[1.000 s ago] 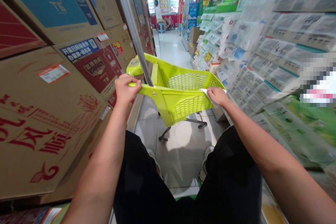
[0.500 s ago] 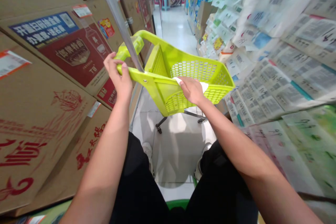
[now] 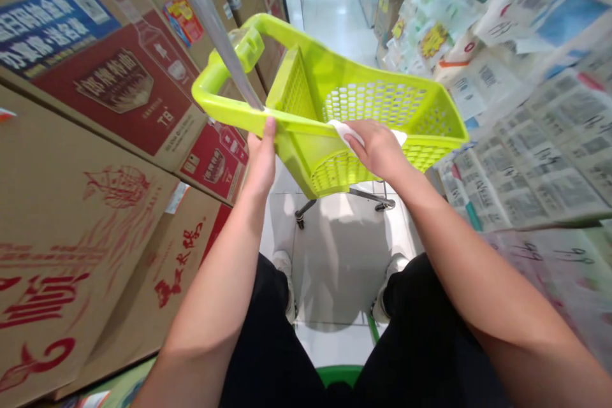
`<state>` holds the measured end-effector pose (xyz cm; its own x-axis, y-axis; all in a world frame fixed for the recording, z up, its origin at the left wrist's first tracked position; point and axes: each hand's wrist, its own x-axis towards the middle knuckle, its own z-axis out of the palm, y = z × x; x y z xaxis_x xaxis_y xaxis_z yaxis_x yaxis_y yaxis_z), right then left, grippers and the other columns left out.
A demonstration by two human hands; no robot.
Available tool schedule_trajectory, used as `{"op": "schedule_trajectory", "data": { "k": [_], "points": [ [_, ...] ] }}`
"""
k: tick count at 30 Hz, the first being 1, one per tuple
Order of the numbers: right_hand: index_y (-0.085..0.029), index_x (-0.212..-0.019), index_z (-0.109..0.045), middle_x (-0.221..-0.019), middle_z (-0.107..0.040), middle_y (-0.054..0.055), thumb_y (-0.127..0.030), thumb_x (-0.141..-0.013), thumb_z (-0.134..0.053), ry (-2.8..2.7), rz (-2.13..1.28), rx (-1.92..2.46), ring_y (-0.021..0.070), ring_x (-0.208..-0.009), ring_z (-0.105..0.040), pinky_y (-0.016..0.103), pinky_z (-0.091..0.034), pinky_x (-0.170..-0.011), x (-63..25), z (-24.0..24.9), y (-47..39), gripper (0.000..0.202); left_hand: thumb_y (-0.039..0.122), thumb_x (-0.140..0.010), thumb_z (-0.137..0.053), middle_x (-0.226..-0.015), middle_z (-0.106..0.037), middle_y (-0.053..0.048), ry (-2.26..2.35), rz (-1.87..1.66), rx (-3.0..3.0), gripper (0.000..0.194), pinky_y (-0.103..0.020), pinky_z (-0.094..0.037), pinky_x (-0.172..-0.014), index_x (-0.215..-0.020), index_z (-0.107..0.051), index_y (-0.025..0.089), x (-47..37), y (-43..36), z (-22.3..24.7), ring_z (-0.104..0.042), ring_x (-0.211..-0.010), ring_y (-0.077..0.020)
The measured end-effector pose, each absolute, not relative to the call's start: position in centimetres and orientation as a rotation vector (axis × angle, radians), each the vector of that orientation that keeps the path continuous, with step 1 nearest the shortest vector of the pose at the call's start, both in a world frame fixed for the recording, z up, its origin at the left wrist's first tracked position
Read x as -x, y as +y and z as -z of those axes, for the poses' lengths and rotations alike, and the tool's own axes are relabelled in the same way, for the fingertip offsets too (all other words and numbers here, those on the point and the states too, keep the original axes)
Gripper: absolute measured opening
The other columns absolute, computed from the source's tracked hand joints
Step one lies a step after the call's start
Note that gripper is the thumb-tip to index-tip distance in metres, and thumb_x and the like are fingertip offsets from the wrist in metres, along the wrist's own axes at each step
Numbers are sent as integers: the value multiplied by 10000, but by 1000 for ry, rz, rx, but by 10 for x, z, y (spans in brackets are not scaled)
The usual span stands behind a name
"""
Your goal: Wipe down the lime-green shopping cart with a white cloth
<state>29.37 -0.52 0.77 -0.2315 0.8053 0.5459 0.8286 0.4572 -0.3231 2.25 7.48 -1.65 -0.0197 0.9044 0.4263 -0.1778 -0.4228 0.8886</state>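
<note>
A lime-green shopping basket (image 3: 377, 99) on a wheeled metal frame stands across the aisle in front of my knees. My left hand (image 3: 262, 156) grips its near side just below the foot of a metal pole (image 3: 213, 25), thumb up on the rim and fingers hidden behind the side. My right hand (image 3: 375, 146) presses a white cloth (image 3: 340, 131) over the basket's near top rim, the cloth showing on both sides of the fingers. The basket's handle (image 3: 203, 86) points left, with no hand on it.
Stacked cardboard boxes (image 3: 119, 83) wall the left side. Packs of tissue (image 3: 535, 153) pile up on the right. The tiled floor (image 3: 329, 255) runs forward between them. Part of a green stool (image 3: 339, 375) shows beneath me.
My left hand has left the handle end and moved right to the basket's side near the pole. The cloth and my right hand are still on the rim. The view has tilted down.
</note>
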Motion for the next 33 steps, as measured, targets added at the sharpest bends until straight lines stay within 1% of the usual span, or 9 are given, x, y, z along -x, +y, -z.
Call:
{"op": "schedule_trajectory", "data": {
  "k": [5, 10, 13, 16, 19, 22, 26, 29, 33],
  "points": [
    [-158, -1354, -686, -1298, -743, 175, -543, -1111, -269, -2062, 163, 1467, 333, -1171, -667, 457, -479, -1003, -310, -4, 2, 617, 705, -778, -819, -1253, -743, -89, 837, -1701, -1275, 635, -444, -586, -1088, -1173, -667, 232, -40, 74, 8, -722, -1197, -268],
    [-144, -956, -747, -976, -760, 237, -621, -1101, -108, -1942, 331, 1831, 317, -915, -675, 432, -422, -797, -373, 1, -3, 811, 670, -776, -838, -1230, -758, -96, 849, -1714, -1313, 608, -460, -595, -1076, -1155, -686, 220, -35, 81, 7, -724, -1186, -276],
    [-113, -860, -732, -897, -732, 296, -683, -1059, 15, -1832, 382, 1908, 324, -849, -659, 456, -396, -759, -384, 6, -2, 960, 689, -753, -845, -1212, -764, -101, 876, -1699, -1281, 642, -482, -595, -1078, -1163, -687, 221, -41, 80, 10, -729, -1179, -296],
    [-125, -1083, -753, -1048, -758, 240, -629, -1083, -6, -1913, 307, 1729, 326, -984, -675, 463, -457, -865, -344, 6, 1, 900, 721, -775, -810, -1276, -745, -101, 904, -1737, -1262, 668, -479, -568, -1124, -1214, -660, 241, -55, 71, 12, -707, -1243, -301],
    [-191, -1494, -591, -1450, -658, 162, -561, -1101, -144, -2003, 129, 1303, 332, -1324, -584, 517, -440, -1102, -281, -2, 1, 701, 756, -864, -698, -1373, -706, -86, 893, -1740, -1318, 654, -460, -546, -1149, -1293, -622, 268, -67, 58, 14, -664, -1334, -291],
    [-215, -1570, -524, -1547, -598, 117, -554, -1097, -194, -2051, 32, 1121, 320, -1421, -528, 517, -408, -1176, -247, -14, 1, 669, 762, -895, -654, -1349, -720, -89, 848, -1689, -1318, 640, -433, -567, -1112, -1282, -635, 252, -66, 46, 16, -675, -1322, -295],
    [-208, -1275, -727, -1235, -764, 133, -611, -1089, -201, -2067, 24, 1373, 330, -1171, -678, 456, -499, -1002, -278, -21, 3, 689, 729, -858, -728, -1300, -737, -97, 805, -1669, -1350, 639, -394, -572, -1107, -1260, -648, 238, -49, 40, 14, -692, -1288, -279],
    [-169, -984, -776, -942, -777, 178, -651, -1076, -163, -1952, 87, 1784, 351, -968, -717, 439, -502, -850, -318, -14, 7, 785, 711, -866, -732, -1329, -721, -93, 784, -1648, -1401, 620, -399, -570, -1113, -1273, -639, 252, -39, 40, 16, -686, -1297, -269],
    [-151, -909, -785, -852, -763, 195, -666, -1073, -153, -1787, 157, 1961, 376, -970, -723, 448, -500, -843, -318, -9, 9, 831, 725, -854, -736, -1340, -716, -93, 733, -1633, -1398, 657, -400, -534, -1161, -1315, -617, 272, -43, 41, 24, -655, -1351, -267]
  ]
}}
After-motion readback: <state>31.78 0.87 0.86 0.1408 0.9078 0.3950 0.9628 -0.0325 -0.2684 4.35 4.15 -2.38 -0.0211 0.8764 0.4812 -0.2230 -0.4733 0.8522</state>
